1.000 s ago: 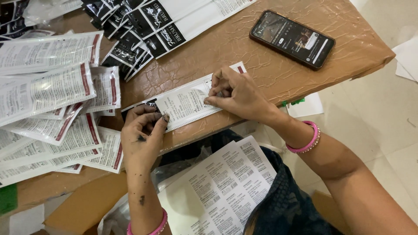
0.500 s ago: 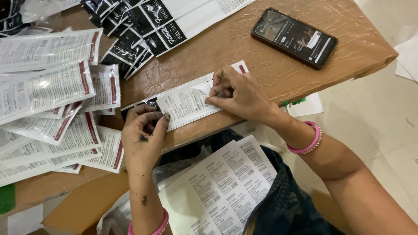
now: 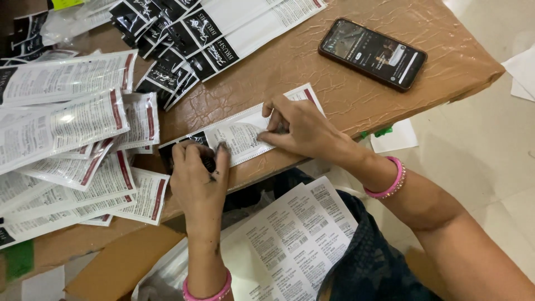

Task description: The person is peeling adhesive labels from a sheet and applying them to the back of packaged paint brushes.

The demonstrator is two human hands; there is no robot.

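A long white packet (image 3: 241, 132) with a black end lies flat across the near edge of the brown table (image 3: 356, 95). My left hand (image 3: 199, 177) presses down on its black left end with curled fingers. My right hand (image 3: 295, 127) rests on its right half, fingertips pinched on a small white label there. Both wrists wear pink bangles. A sheet of white printed labels (image 3: 290, 239) lies on my lap below the table edge.
A pile of finished white packets with red stripes (image 3: 67, 145) covers the table's left side. Black-ended packets (image 3: 189, 33) fan out at the top. A black phone (image 3: 372, 53) with a lit screen lies at the right. Cardboard (image 3: 111, 267) and paper scraps sit on the floor.
Both hands stay on the same packet. The fingers of my right hand have shifted slightly on the label; nothing else has moved.
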